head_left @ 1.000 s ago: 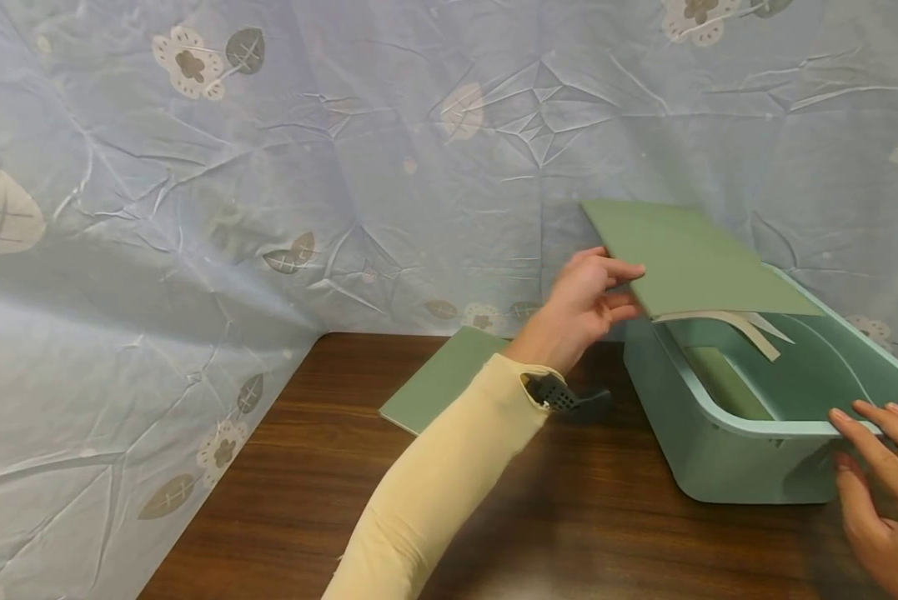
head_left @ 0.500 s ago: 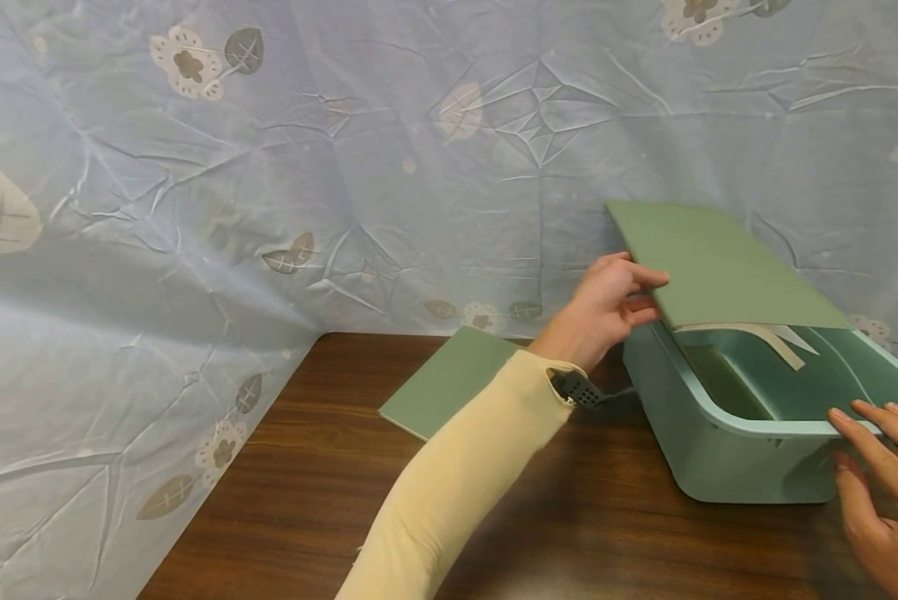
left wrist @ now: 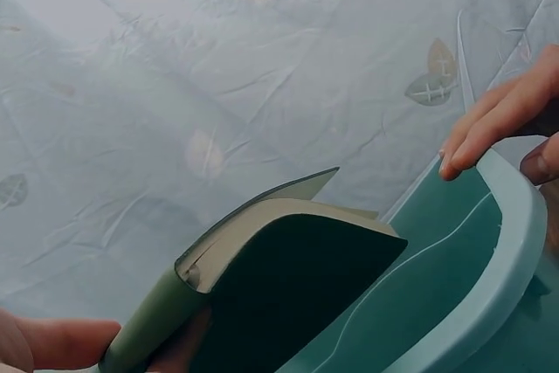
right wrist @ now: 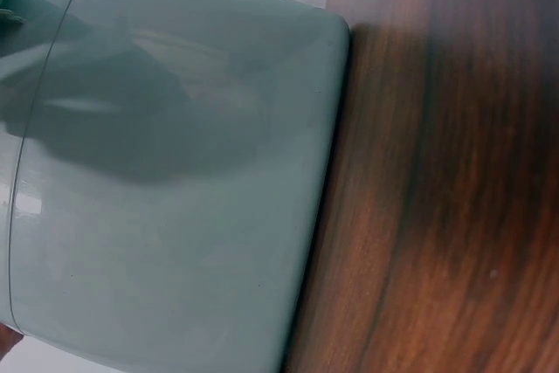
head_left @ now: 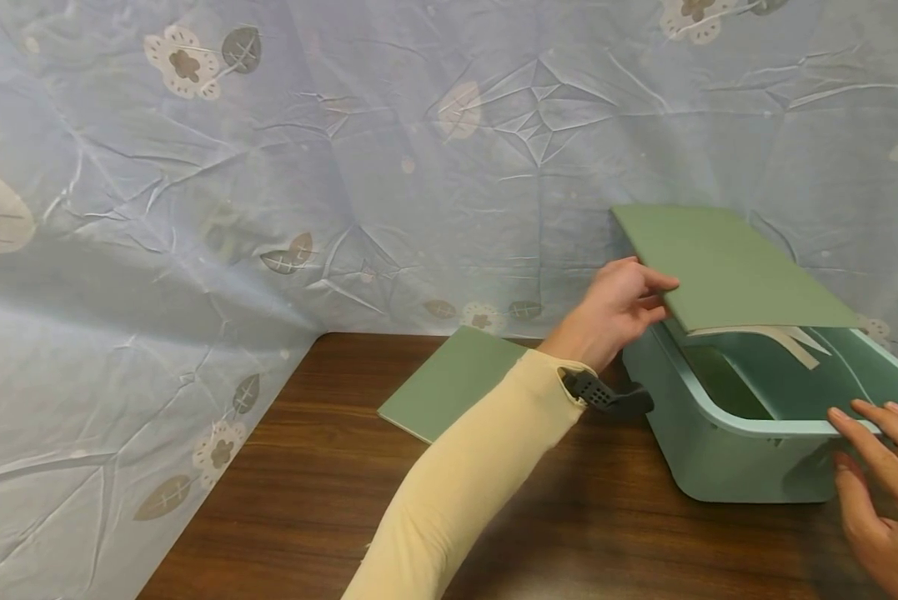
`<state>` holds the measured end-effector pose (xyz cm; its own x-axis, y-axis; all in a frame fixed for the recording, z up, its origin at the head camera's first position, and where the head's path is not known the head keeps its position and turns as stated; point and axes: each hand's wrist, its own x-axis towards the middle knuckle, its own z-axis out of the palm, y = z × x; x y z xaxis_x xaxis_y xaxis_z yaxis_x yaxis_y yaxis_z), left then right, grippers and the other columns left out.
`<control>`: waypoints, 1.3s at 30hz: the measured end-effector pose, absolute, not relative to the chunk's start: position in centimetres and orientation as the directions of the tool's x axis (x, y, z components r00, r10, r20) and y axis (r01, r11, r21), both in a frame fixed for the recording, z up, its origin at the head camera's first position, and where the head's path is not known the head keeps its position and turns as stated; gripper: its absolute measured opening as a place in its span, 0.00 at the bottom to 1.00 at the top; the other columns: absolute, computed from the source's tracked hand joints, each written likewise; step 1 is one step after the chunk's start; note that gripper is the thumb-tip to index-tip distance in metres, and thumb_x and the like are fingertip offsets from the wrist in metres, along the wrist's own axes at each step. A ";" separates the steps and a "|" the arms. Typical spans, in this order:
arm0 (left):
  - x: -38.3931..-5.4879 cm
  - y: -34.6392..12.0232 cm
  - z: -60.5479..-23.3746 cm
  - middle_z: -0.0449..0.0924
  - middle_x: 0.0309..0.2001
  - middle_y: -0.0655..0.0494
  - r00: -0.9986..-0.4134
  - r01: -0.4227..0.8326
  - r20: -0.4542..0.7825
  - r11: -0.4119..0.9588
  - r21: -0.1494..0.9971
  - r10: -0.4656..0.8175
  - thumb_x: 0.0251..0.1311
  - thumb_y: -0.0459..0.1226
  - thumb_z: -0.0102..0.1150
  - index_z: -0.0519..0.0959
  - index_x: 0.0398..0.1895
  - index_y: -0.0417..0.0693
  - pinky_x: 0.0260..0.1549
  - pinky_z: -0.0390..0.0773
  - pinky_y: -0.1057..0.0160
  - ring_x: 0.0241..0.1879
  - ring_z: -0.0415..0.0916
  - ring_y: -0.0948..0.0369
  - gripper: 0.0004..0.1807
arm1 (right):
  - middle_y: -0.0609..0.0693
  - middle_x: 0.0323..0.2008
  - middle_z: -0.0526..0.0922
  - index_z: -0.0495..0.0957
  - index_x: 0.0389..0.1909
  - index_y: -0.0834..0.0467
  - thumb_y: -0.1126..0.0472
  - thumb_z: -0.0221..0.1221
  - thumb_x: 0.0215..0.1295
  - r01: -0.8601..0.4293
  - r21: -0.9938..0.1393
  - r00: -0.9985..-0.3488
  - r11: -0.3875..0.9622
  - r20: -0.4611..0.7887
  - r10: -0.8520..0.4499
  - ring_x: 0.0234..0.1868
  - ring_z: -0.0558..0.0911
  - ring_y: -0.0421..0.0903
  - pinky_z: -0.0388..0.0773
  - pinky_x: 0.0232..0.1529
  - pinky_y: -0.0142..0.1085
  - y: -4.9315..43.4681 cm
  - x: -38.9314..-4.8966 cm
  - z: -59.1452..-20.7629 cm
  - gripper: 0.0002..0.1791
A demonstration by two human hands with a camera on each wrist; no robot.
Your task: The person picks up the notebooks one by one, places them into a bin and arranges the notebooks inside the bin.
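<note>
A green hardcover book (head_left: 741, 275) is tilted above the open end of a pale green plastic bin (head_left: 749, 462). Its spine is pinched between the thumb and fingers of my left hand (head_left: 617, 308), and some cream pages droop from under the cover. In the left wrist view the book (left wrist: 297, 286) shows its curved page block and covers. My right hand (head_left: 891, 483) holds the bin's near rim, fingers over the edge and thumb against the outer wall. Inside the bin, partly hidden by shadow, lies a flat olive-green shape (head_left: 722, 379).
A second green book (head_left: 456, 383) lies flat on the dark wooden table (head_left: 306, 517), partly covered by my left sleeve (head_left: 464, 475). A dark strap (head_left: 606, 396) hangs at my left wrist. Behind the table hangs a flowered sheet (head_left: 418, 167).
My left hand has carried the book to the right and slightly down, further over the bin, slowing lately. My right hand and the bin have stayed put.
</note>
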<state>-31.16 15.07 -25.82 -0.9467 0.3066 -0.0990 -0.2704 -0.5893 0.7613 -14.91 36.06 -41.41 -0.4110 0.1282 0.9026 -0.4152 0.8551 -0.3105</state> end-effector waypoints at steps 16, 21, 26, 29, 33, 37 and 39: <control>-31.2 16.6 -26.4 0.77 0.40 0.40 -0.942 -0.283 -0.109 -0.573 0.770 0.319 0.50 0.11 0.51 0.70 0.59 0.46 0.60 0.73 0.37 0.55 0.76 0.37 0.35 | 0.63 0.62 0.77 0.80 0.57 0.61 0.50 0.50 0.74 -0.432 -0.290 -0.379 0.854 0.918 0.120 0.70 0.67 0.62 0.58 0.75 0.35 36.0 -15.1 -41.3 0.23; -31.1 17.3 -26.4 0.78 0.39 0.40 -0.945 -0.279 -0.112 -0.573 0.771 0.308 0.49 0.10 0.50 0.70 0.59 0.45 0.58 0.73 0.36 0.54 0.77 0.35 0.35 | 0.62 0.62 0.77 0.80 0.57 0.62 0.50 0.50 0.74 -0.441 -0.286 -0.371 0.851 0.921 0.117 0.70 0.67 0.62 0.58 0.74 0.33 36.0 -15.1 -41.4 0.23; -30.9 17.8 -26.4 0.80 0.38 0.41 -0.945 -0.277 -0.111 -0.574 0.771 0.306 0.48 0.10 0.50 0.74 0.48 0.46 0.57 0.73 0.35 0.53 0.78 0.35 0.29 | 0.60 0.63 0.77 0.80 0.57 0.62 0.49 0.50 0.74 -0.441 -0.285 -0.368 0.851 0.922 0.118 0.71 0.67 0.60 0.57 0.73 0.28 36.0 -15.1 -41.4 0.24; -30.8 18.2 -26.4 0.80 0.40 0.40 -0.946 -0.283 -0.124 -0.574 0.768 0.301 0.49 0.10 0.50 0.72 0.55 0.47 0.57 0.73 0.35 0.53 0.78 0.35 0.33 | 0.59 0.63 0.77 0.81 0.56 0.62 0.49 0.50 0.74 -0.442 -0.282 -0.360 0.851 0.925 0.120 0.70 0.68 0.60 0.57 0.72 0.27 36.0 -15.2 -41.5 0.24; -30.7 18.6 -26.5 0.80 0.41 0.37 -0.948 -0.286 -0.140 -0.575 0.767 0.285 0.48 0.10 0.50 0.69 0.60 0.48 0.56 0.74 0.34 0.52 0.78 0.34 0.37 | 0.59 0.62 0.78 0.81 0.56 0.62 0.49 0.51 0.73 -0.451 -0.279 -0.348 0.848 0.930 0.121 0.70 0.68 0.61 0.58 0.72 0.26 36.0 -15.2 -41.6 0.23; -30.7 18.9 -26.6 0.79 0.41 0.38 -0.950 -0.283 -0.145 -0.568 0.773 0.277 0.48 0.10 0.51 0.71 0.57 0.48 0.55 0.74 0.34 0.51 0.79 0.35 0.35 | 0.58 0.63 0.77 0.80 0.57 0.61 0.49 0.50 0.74 -0.441 -0.291 -0.364 0.849 0.923 0.128 0.71 0.67 0.61 0.57 0.72 0.26 36.0 -15.1 -41.5 0.24; -30.7 18.9 -26.5 0.78 0.42 0.41 -0.960 -0.256 -0.145 -0.539 0.803 0.240 0.48 0.11 0.53 0.71 0.55 0.48 0.54 0.76 0.36 0.49 0.79 0.37 0.34 | 0.58 0.64 0.77 0.80 0.57 0.61 0.49 0.50 0.74 -0.442 -0.297 -0.367 0.847 0.921 0.131 0.71 0.67 0.61 0.57 0.72 0.26 35.9 -15.1 -41.5 0.24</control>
